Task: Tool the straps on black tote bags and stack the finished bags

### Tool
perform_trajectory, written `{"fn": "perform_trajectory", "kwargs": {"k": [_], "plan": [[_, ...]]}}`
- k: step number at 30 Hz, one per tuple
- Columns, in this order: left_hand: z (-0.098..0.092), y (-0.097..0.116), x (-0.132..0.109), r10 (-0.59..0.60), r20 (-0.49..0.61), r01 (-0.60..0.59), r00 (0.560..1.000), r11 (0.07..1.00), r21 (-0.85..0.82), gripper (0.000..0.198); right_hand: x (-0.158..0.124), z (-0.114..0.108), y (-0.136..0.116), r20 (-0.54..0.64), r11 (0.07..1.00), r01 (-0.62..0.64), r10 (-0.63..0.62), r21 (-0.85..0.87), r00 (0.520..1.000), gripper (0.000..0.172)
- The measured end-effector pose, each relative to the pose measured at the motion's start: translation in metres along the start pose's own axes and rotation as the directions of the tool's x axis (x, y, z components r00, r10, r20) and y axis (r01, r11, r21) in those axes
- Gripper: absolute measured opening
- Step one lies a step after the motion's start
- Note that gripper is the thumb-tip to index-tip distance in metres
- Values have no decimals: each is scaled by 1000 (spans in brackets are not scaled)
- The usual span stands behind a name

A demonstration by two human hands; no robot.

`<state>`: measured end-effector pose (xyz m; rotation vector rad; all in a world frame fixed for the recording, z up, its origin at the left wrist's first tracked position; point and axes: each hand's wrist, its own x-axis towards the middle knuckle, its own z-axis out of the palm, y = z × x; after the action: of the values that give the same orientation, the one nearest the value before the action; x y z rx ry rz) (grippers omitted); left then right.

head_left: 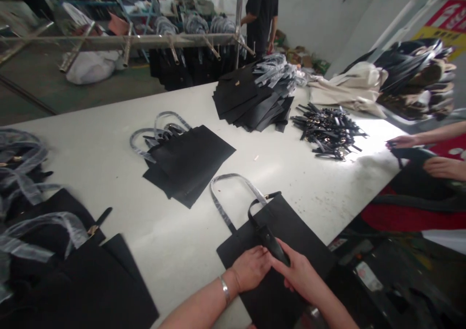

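Observation:
A black bag panel (pixel 291 227) lies on the white table in front of me, its plastic-wrapped handle (pixel 236 176) pointing away. From its top edge, near a small metal fitting, a thin black strap (pixel 252 207) loops back to a wider dark end (pixel 269 241). My right hand (pixel 300 275) is closed around that wide end. Bent and closed, the fingers of my left hand (pixel 251 268) meet the strap's edge beside my right thumb; their tips are partly hidden. A metal bracelet (pixel 224 290) circles my left wrist.
Several black panels with wrapped handles (pixel 192 159) lie beyond my hands; more bags (pixel 73 271) are at left. A fanned stack (pixel 251 96) and a pile of buckled straps (pixel 327 130) sit farther back. A co-worker's hands (pixel 444 166) hold black material at right; another person (pixel 262 13) stands behind.

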<state>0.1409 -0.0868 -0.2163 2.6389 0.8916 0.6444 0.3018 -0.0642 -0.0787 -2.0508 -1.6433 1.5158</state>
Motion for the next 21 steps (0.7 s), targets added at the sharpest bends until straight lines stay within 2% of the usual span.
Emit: {"fn": "perform_trajectory", "kwargs": {"k": [5, 9, 12, 15, 16, 18, 20, 21], "plan": [[1, 1, 3, -33, 11, 33, 999, 996, -82, 23, 17, 15, -18, 3, 1000, 22, -22, 3, 1000, 63], [2, 0, 2, -32, -3, 32, 999, 996, -82, 20, 15, 9, -25, 36, 1000, -21, 22, -9, 999, 58], [2, 1, 1, 35, -28, -35, 999, 999, -27, 17, 7, 2, -24, 71, 998, -57, 59, -32, 996, 52], [-2, 0, 1, 126, 16, -126, 992, 992, -14, 17, 8, 3, -27, 81, 996, -36, 43, -85, 996, 56], [-4, 0, 2, 138, 28, -138, 990, 990, -11, 18, 11, 4, -29, 59, 994, -4, 11, -113, 998, 58], [-8, -2, 3, 142, 36, -142, 989, 990, -6, 22, 15, 6, -33, -66, 982, 88, -100, -165, 993, 63], [-11, -3, 5, 143, 30, -143, 989, 990, -9, 25, 14, 5, -33, -226, 973, 145, -184, -180, 956, 69], [-11, -2, 5, 140, 29, -139, 990, 990, -11, 27, 11, 3, -31, -273, 975, 146, -187, -164, 944, 71]]}}
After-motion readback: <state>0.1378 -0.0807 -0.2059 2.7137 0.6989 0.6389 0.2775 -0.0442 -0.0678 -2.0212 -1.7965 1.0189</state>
